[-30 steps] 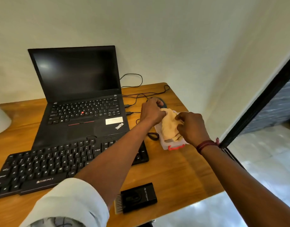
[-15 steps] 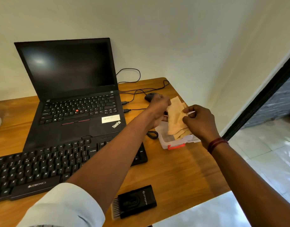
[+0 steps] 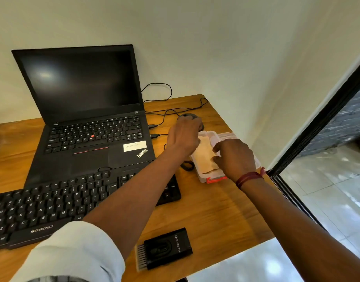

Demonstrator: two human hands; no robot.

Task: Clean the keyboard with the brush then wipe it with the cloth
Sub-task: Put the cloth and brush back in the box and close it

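Observation:
A folded beige cloth lies in a clear plastic box with a red latch, at the desk's right side. My left hand holds the cloth's left edge with curled fingers. My right hand pinches its right edge over the box. The black Zebronics keyboard lies at the near left, partly hidden under my left forearm. A black brush, bristles pointing left, lies by the desk's front edge, apart from both hands.
An open black laptop stands behind the keyboard. A dark mouse and cables lie just beyond my left hand. The wooden desk ends close to the right of the box, beside a black door frame.
Half a second ago both hands held the cloth raised above the box. It has come down and now lies flat inside the box, with both hands still on it.

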